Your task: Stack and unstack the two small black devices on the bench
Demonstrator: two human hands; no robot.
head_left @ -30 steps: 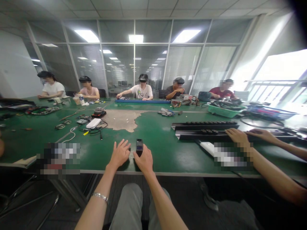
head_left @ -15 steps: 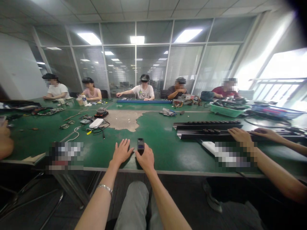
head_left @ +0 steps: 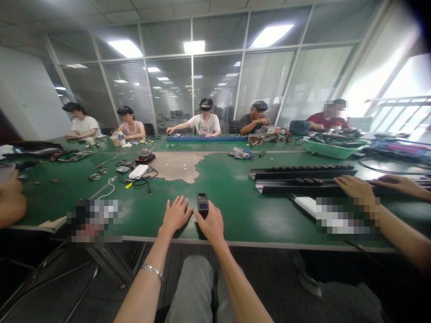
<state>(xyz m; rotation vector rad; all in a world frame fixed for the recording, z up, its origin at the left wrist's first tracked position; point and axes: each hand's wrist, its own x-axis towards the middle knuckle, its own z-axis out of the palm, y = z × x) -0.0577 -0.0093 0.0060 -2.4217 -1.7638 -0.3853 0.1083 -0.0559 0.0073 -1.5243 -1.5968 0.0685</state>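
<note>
Green tabletop (head_left: 240, 220), glass partition (head_left: 217, 38) beyond; right fingers (head_left: 213, 212) clamp a black device (head_left: 203, 204), left fingers (head_left: 178, 205) spread apart.

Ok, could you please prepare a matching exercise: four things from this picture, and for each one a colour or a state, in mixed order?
1. Right hand
2. Left hand
3. Bracelet
4. Tabletop

A. palm down, fingers spread
B. mostly green
C. holding the small dark device
D. silver-coloured

Pairs: 1-C, 2-A, 3-D, 4-B

One black device (head_left: 203, 206), apparently two rails (head_left: 283, 187)
</note>
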